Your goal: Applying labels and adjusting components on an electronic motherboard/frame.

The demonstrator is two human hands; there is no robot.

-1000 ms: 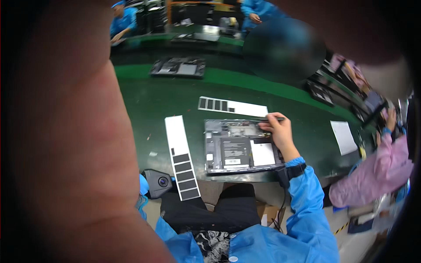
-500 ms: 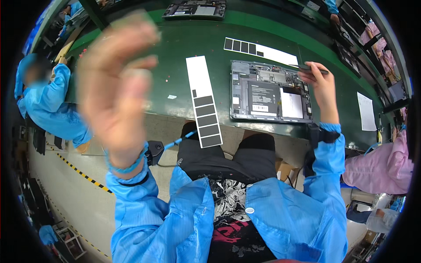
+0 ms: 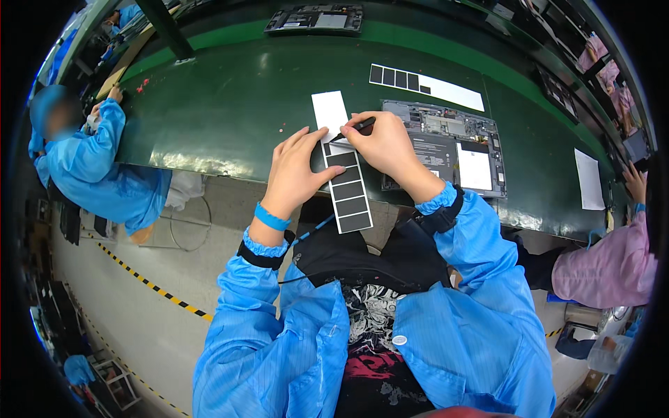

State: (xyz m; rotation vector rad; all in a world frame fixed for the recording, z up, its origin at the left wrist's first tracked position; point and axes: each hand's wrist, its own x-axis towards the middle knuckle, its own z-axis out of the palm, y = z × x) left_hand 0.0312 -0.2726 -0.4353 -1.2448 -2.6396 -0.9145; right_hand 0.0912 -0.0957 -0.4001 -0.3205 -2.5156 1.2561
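Near the centre of the frame, the left hand (image 3: 296, 166), fingers spread, rests on the white strip with black patches (image 3: 348, 189); the right hand (image 3: 387, 146) pinches dark tweezers (image 3: 362, 125) over it. The strip overhangs the tabletop (image 3: 230, 104), so weak pressure could let it slip. Angled tips might crease a patch; the right forearm could brush the opened laptop (image 3: 456, 143).

My left hand (image 3: 296, 169) and right hand (image 3: 387, 148) are bare; I wear a glossy bright-blue fabric jacket (image 3: 481, 313) with gathered cuffs (image 3: 436, 200) and a round white button (image 3: 399, 340), white-and-red-printed black shirt (image 3: 362, 398), black trousers (image 3: 410, 256), flat blue left wristband (image 3: 272, 217) and black forearm straps (image 3: 258, 258).
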